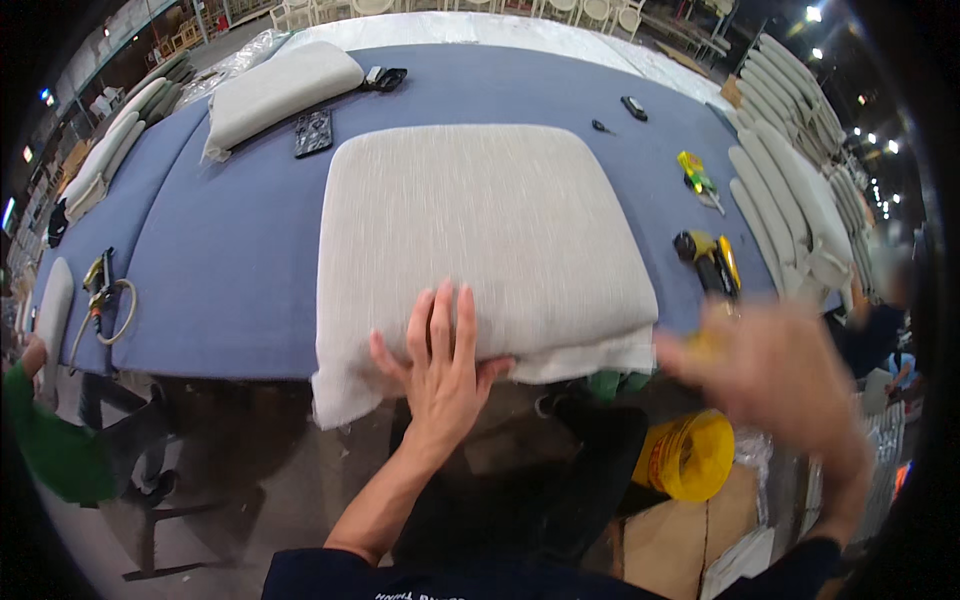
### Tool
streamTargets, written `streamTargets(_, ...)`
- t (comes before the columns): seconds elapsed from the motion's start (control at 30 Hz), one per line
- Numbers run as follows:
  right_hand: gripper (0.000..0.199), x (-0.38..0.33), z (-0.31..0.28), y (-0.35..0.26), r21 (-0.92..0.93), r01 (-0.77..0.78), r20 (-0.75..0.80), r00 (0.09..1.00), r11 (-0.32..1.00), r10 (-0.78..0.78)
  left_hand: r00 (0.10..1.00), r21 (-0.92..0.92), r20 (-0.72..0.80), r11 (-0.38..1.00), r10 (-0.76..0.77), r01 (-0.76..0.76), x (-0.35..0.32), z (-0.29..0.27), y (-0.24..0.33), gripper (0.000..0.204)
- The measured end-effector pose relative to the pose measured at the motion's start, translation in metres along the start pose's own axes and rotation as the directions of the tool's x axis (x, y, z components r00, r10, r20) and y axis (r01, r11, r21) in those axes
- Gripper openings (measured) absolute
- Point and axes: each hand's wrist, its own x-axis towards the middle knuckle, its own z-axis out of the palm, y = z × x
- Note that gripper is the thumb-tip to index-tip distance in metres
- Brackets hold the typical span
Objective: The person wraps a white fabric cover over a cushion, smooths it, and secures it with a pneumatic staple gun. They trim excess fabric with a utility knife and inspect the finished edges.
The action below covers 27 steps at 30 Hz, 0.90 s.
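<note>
A seat cushion (480, 210) wrapped in light woven fabric lies at the near edge of the blue-covered table. Along its front, a loose fabric flap (590, 360) hangs past the table edge. My left hand (440, 385) rests flat on the cushion's front, fingers spread and thumb toward the flap. Off the cushion's right front corner, my right hand (775, 370) is smeared by motion. Something yellow shows by its fingers, but I cannot make out whether it is held. Just beyond that hand lies a yellow and black tool (708, 262).
The blue table (230, 270) carries a second cushion (285, 90), a phone (313, 133), a green-yellow hand tool (700, 182) and a hose-fed tool (100, 285). Stacked cushions (775, 195) stand right. A yellow bucket (690, 455) sits below. Another person's green sleeve (55, 435) is at left.
</note>
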Motion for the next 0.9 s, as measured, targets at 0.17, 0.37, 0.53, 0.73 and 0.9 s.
streamTargets(0.17, 0.031, 0.062, 0.034, 0.065, -0.166, 0.161, -0.401, 0.89, 0.973, -0.215, 0.995, -0.088, -0.044, 0.992, 0.086, -0.09, 0.011, -0.011, 0.005, 0.105)
streamTargets(0.37, 0.031, 0.007, 0.03, 0.022, 0.194, -0.049, -0.124, 0.989, 0.98, 0.074, 0.997, -0.078, 0.007, 0.994, 0.078, -0.078, -0.003, -0.002, -0.001, 0.108)
streamTargets(0.53, 0.032, -0.033, 0.03, 0.007, 0.277, -0.165, -0.072, 0.979, 0.947, 0.191, 0.991, -0.154, -0.121, 0.985, 0.058, -0.077, -0.003, 0.008, 0.001, 0.112)
streamTargets(0.73, 0.037, -0.035, 0.04, -0.001, 0.293, -0.201, -0.05, 0.973, 0.935, 0.225, 0.991, -0.143, -0.131, 0.988, 0.039, -0.057, 0.0, 0.01, 0.003, 0.105)
streamTargets(0.9, 0.039, -0.032, 0.042, -0.005, 0.293, -0.208, -0.061, 0.97, 0.933, 0.235, 0.994, -0.109, -0.11, 0.994, 0.006, -0.018, 0.003, 0.006, 0.005, 0.092)
